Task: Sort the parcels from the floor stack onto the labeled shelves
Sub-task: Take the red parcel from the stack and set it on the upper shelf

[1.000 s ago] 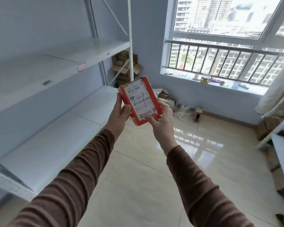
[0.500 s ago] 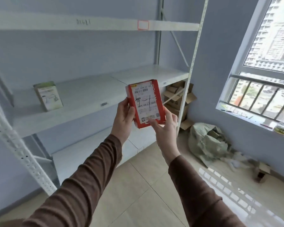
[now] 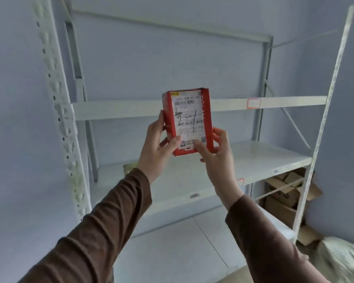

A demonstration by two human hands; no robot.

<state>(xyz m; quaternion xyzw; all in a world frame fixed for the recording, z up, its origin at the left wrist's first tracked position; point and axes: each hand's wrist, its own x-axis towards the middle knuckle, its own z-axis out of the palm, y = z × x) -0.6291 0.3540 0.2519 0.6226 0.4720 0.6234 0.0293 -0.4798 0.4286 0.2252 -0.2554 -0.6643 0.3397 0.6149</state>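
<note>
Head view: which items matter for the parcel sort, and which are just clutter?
Job:
red parcel, marked 2-1, held upright by left hand and right hand
shelves
shelf tag
parcel on shelf, mostly hidden

Clutter:
cardboard boxes under the rack
pale bag on the floor

The parcel (image 3: 187, 121) stands upright between the left hand (image 3: 158, 148) and right hand (image 3: 217, 153), in front of the shelves (image 3: 253, 160). Cardboard boxes (image 3: 284, 193) lie low at the right, behind the rack's right post (image 3: 319, 129).

Both arms wear long, snug, dark brown sleeves (image 3: 102, 237).
</note>
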